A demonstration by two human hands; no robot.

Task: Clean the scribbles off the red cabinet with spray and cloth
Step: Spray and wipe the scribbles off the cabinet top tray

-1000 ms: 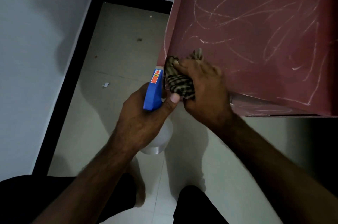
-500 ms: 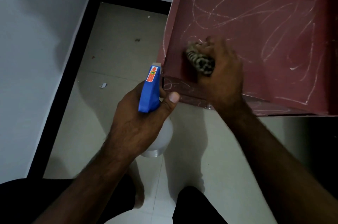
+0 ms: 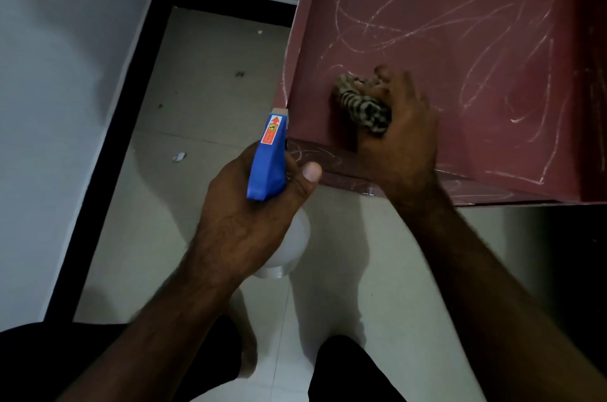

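On the scribbled red cabinet panel [image 3: 460, 40], the right hand [image 3: 400, 135] wads a checked cloth [image 3: 361, 107], seemingly soft and light; the left hand [image 3: 243, 221] grips a blue-headed white spray bottle [image 3: 266, 161].

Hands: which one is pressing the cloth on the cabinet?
The right hand: it grips the cloth against the cabinet. The left hand holds the spray bottle instead.

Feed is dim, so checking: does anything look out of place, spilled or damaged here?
White scribbles cover most of the red cabinet, its lower edge too. Small scraps of litter lie on the floor left of it. No spill or damage shows; the right hand holds the cloth, the left hand the spray bottle.
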